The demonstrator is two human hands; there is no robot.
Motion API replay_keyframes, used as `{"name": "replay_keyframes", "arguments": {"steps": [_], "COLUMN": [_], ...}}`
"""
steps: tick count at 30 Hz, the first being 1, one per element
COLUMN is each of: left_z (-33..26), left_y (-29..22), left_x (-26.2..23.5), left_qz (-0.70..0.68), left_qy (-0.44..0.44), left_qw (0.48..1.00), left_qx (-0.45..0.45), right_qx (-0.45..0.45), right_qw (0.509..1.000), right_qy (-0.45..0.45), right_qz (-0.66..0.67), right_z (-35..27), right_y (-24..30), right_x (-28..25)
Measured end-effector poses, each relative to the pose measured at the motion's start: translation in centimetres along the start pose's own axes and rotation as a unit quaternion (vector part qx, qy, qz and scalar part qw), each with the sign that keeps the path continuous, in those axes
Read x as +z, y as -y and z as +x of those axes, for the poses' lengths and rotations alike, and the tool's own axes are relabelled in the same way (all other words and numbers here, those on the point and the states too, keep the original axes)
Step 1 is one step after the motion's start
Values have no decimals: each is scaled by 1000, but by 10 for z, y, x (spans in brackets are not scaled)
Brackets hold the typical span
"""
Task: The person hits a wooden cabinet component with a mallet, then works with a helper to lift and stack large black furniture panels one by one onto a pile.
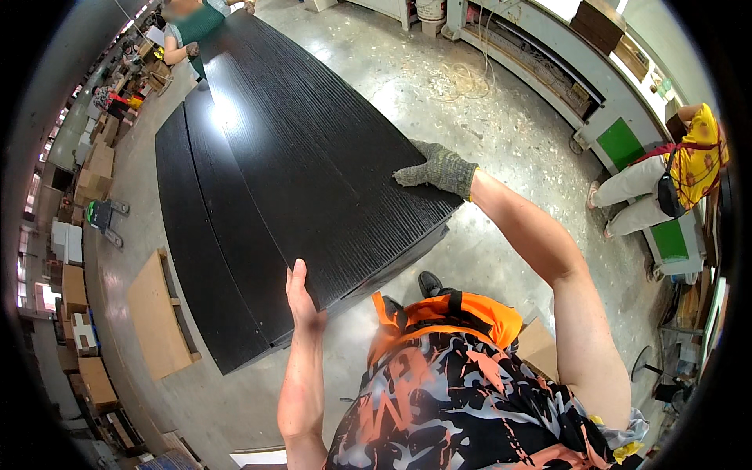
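A large black wood-grained panel (pixel 313 141) lies on top of a stack of similar black panels (pixel 200 227), set a little to the right of those below. My bare left hand (pixel 301 296) grips its near left corner, thumb on top and the other fingers hidden under the edge. Around its near right corner is my right hand (pixel 440 171) in a grey knit glove, fingers on the upper face and the side edge. At the far end a person in green has a gloved hand (pixel 192 49) on the same panel.
A light brown board (pixel 157 313) lies on the floor left of the stack. Cartons (pixel 98 380) line the left side. Along the right stands a long grey machine (pixel 540 74), with a person in yellow (pixel 693 164) beside it. A pallet truck (pixel 106 219) stands farther left.
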State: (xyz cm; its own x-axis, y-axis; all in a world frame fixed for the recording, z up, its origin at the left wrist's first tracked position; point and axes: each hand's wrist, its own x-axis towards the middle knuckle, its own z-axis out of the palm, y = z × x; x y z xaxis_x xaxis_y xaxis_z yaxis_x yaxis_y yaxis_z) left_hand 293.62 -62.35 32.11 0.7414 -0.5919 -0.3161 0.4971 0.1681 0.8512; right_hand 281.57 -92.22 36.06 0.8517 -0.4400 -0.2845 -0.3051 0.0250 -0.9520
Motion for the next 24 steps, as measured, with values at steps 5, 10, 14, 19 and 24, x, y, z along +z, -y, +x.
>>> {"name": "replay_keyframes", "arguments": {"steps": [5, 10, 14, 19, 24], "left_z": [-1, -3, -6, -45, -56], "left_y": [0, 6, -4, 19, 22], "left_x": [-1, -6, 2, -27, -21], "left_qz": [2, 9, -6, 62, 320], "left_qy": [-24, -26, -22, 18, -76], "left_qw": [1000, 1000, 999, 998, 940], "left_qx": [-4, 14, -37, 25, 87], "right_qx": [-10, 11, -10, -81, -87], "right_qw": [1000, 1000, 1000, 992, 985], "right_qy": [-9, 2, 7, 74, 32], "right_qz": [-25, -20, 2, -66, -146], "right_z": [-1, -5, -5, -39, -64], "right_y": [-3, 0, -9, -41, -39], "right_x": [0, 2, -3, -21, -13]}}
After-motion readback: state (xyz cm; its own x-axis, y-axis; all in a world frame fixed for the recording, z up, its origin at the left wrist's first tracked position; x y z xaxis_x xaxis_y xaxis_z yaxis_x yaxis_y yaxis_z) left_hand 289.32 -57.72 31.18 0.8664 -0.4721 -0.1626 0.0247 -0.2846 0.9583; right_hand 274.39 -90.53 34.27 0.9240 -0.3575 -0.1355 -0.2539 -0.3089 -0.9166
